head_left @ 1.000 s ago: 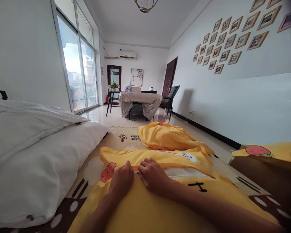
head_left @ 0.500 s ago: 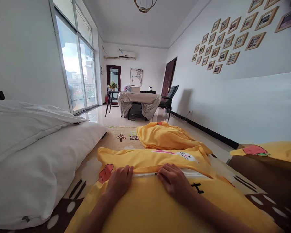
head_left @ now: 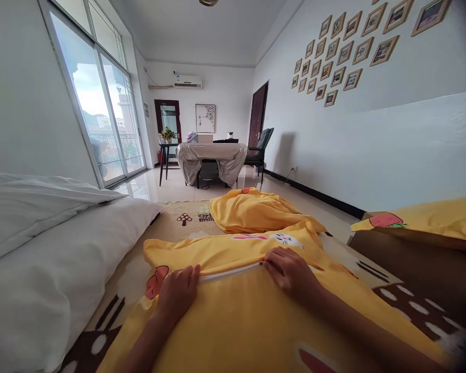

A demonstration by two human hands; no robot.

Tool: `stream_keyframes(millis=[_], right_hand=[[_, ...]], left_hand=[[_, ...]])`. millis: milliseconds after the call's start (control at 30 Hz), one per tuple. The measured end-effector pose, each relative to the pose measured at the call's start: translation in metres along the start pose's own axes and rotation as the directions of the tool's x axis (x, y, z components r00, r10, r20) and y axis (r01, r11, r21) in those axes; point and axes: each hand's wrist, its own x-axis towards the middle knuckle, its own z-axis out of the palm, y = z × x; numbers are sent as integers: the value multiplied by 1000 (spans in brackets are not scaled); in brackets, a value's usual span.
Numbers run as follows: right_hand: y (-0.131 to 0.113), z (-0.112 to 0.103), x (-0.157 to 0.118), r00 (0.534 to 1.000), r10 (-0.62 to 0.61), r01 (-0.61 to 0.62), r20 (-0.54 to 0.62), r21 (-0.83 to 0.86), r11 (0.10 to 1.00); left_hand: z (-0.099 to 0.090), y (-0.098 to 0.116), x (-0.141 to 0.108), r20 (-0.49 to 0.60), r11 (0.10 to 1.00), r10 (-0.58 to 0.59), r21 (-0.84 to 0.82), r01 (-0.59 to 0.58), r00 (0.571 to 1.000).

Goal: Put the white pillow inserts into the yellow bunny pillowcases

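While our left hand (head_left: 176,292) pinches the cover (head_left: 233,316), our right hand (head_left: 291,272) grips the zip (head_left: 231,271); looks closed between, right end unclear.

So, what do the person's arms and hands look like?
Each grip is just a bare hand, the left hand and the right hand, with no glove. I see no rings, watch or bracelet. The left forearm and right forearm look slim, with no sleeves showing.
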Motion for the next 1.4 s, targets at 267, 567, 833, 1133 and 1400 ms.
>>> stream_keyframes(millis=[267,567,833,1133,1400], right_hand=[[10,-9,-10,995,91,-89,31,-41,995],[21,-17,-14,989,145,-146,-21,-65,987],[34,-17,-22,980,168,-175,-105,-61,983],[54,-30,-17,958,268,-285,100,272,919],[77,-40,-31,973,228,-228,41,336,914]], left_hand=[[0,1,0,0,1000,-18,10,18,1000],[-1,2,-1,-8,1000,-11,24,11,1000],[2,6,0,26,1000,-21,21,20,999],[13,6,6,108,1000,-12,8,11,994],[11,26,17,372,972,-31,228,-59,928]])
